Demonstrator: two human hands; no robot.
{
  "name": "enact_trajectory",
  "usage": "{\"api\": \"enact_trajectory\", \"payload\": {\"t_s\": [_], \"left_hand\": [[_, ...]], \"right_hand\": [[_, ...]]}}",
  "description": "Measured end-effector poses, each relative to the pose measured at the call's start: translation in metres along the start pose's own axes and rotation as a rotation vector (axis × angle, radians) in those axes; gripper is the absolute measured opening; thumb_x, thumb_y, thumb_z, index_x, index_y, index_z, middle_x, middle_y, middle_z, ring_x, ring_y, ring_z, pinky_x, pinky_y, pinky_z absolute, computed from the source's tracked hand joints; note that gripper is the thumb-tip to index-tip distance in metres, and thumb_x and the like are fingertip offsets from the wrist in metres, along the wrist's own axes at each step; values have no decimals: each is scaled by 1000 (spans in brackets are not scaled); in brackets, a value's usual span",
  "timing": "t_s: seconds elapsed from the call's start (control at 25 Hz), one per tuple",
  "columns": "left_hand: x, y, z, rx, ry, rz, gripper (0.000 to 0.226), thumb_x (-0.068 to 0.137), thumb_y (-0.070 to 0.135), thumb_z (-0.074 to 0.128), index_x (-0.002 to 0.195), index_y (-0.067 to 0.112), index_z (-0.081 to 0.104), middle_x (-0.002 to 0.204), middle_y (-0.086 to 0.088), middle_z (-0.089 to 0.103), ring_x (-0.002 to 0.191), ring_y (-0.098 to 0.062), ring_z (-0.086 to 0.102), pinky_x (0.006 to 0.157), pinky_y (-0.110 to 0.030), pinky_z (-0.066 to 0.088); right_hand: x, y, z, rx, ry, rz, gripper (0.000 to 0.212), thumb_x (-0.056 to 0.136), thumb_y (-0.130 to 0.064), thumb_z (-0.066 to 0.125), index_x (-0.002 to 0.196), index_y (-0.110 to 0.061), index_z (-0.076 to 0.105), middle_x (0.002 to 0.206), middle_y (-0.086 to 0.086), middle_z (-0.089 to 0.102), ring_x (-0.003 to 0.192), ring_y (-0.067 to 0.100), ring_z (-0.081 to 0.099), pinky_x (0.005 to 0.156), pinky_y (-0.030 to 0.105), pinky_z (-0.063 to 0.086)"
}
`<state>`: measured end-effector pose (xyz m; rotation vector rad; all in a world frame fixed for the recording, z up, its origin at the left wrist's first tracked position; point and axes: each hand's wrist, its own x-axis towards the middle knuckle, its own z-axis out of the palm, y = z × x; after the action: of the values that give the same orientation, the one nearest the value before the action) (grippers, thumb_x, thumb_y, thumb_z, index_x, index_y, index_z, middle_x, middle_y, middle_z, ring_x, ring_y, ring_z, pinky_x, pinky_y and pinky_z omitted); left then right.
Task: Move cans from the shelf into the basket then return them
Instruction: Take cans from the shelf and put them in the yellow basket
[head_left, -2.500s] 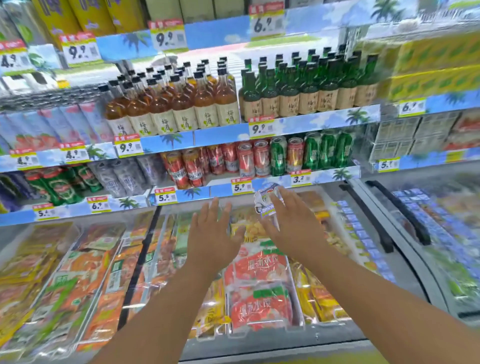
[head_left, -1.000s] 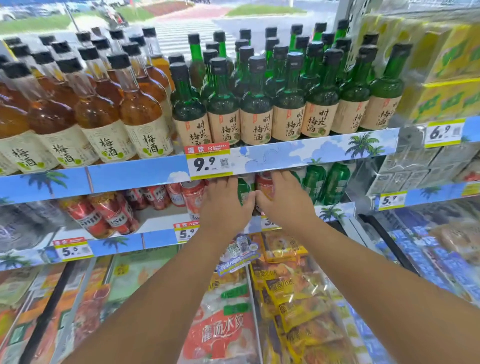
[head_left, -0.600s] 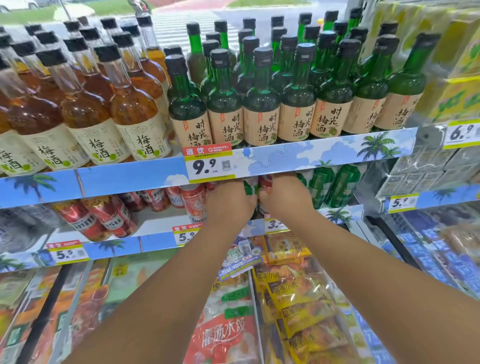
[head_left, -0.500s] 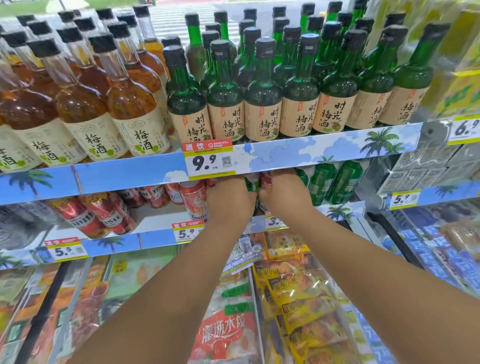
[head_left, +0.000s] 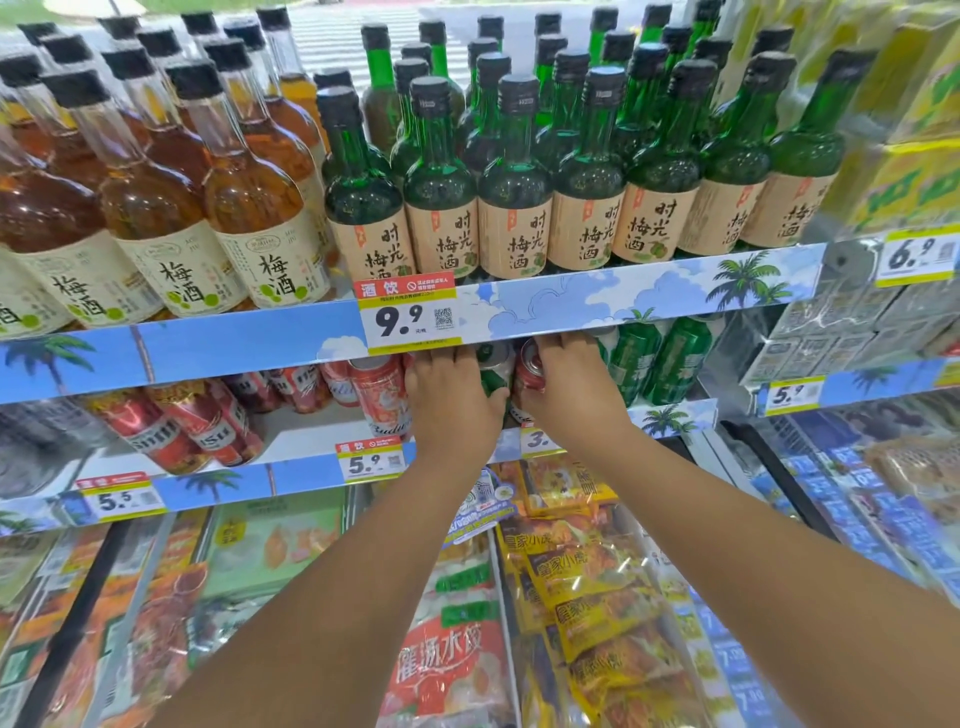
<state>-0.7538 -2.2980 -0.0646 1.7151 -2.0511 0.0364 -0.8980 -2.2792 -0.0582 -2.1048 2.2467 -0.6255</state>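
Observation:
Both my hands reach into the can shelf under the bottle shelf. My left hand grips a green can standing there. My right hand grips a red can right beside it. The two cans stand side by side, their tops just below the shelf edge above. More red cans stand to the left and green cans to the right. No basket is in view.
The shelf above carries amber bottles and green bottles behind a blue price strip. Below the can shelf lies an open freezer full of frozen food packs. Wrapped boxes stand at the right.
My hands went from hovering over the freezer up to the can shelf and closed round two cans. The view moved nearer to the shelf.

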Motion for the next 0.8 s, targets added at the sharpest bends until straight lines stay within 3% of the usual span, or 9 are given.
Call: {"api": "enact_trajectory", "payload": {"t_s": [0.12,0.24,0.4,0.56,0.68,0.8], "left_hand": [[-6,1,-3,-84,-19,7,69,81,41,82,135,8,54,137,-14,52,126,-38,46,106,-46,37],[-16,-6,4,-413,-80,-15,69,80,28,85,138,12,50,132,-11,53,122,-31,50,99,-40,45],[-27,-14,11,-742,-106,-41,70,78,15,86,136,28,47,129,3,60,118,-17,58,94,-36,53],[-27,-17,6,-868,-155,-151,78,75,12,89,140,30,49,130,11,61,119,-8,59,99,-27,51],[-28,-25,4,-871,-174,-135,68,75,12,89,130,35,56,122,17,65,114,-2,61,96,-29,54],[-31,-32,-9,-930,-192,-148,69,78,11,87,130,43,55,120,21,66,113,4,61,90,-15,50]], "right_hand": [[-6,5,-2,-38,25,-10,71,81,-27,78,145,-15,47,133,11,52,118,34,51,83,41,51],[-15,11,2,11,21,-24,64,83,-26,78,141,-19,50,132,5,55,118,29,55,79,40,54],[-24,18,7,166,0,-28,69,83,-23,80,144,-19,48,142,2,49,127,26,52,89,44,56],[-29,20,5,249,-18,12,78,85,-26,82,151,-13,42,150,3,42,132,24,49,103,40,50],[-34,16,-3,219,-42,-14,75,84,-29,83,148,-16,46,147,4,50,130,25,52,102,40,50],[-39,8,-18,280,20,29,71,82,-32,83,143,-20,49,137,-2,54,117,19,58,91,33,51]]}}
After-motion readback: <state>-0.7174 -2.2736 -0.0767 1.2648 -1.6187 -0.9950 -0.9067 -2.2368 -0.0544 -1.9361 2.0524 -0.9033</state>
